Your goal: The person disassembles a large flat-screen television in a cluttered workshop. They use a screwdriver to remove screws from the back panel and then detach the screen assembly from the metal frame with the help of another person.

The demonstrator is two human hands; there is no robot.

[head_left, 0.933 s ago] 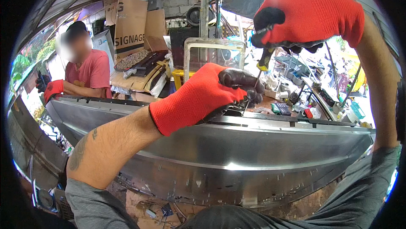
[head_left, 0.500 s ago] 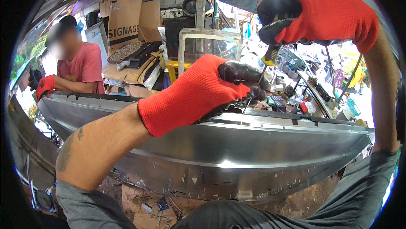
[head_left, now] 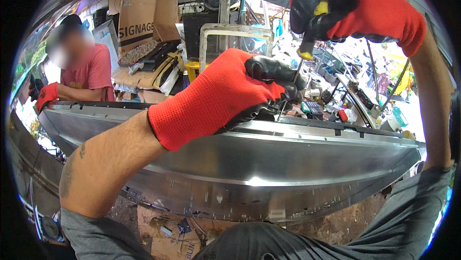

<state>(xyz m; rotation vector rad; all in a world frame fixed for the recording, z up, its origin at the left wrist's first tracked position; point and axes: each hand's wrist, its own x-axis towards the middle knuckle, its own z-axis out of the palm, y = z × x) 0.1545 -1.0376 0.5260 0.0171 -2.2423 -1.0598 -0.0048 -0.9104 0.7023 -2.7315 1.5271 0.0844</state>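
A screwdriver with a black and yellow handle [head_left: 306, 49] points down toward the top edge of a large silver metal panel [head_left: 288, 157]. My right hand [head_left: 370, 10], in a red glove with black-coated fingers, is closed around the handle, high above that edge. Lower down, my left hand [head_left: 206, 99], gloved alike, pinches the thin steel shaft [head_left: 298, 72] between thumb and fingers, just over the edge. Below its fingers the shaft shows again and meets the edge; I cannot make out what the tip rests on. A dark strip [head_left: 345, 129] runs along the panel's top.
Across at the left, a co-worker in a pink shirt [head_left: 91, 70] keeps a red-gloved hand [head_left: 47, 96] at the panel's far left end. Behind stand cardboard boxes [head_left: 137, 17] and a pale frame [head_left: 235, 29]. Scrap parts [head_left: 331, 75] crowd the back right.
My right hand has risen slightly, and its fingers have shifted around the handle, showing a yellow part between them. My left hand stays on the shaft. The whole view has moved a little.
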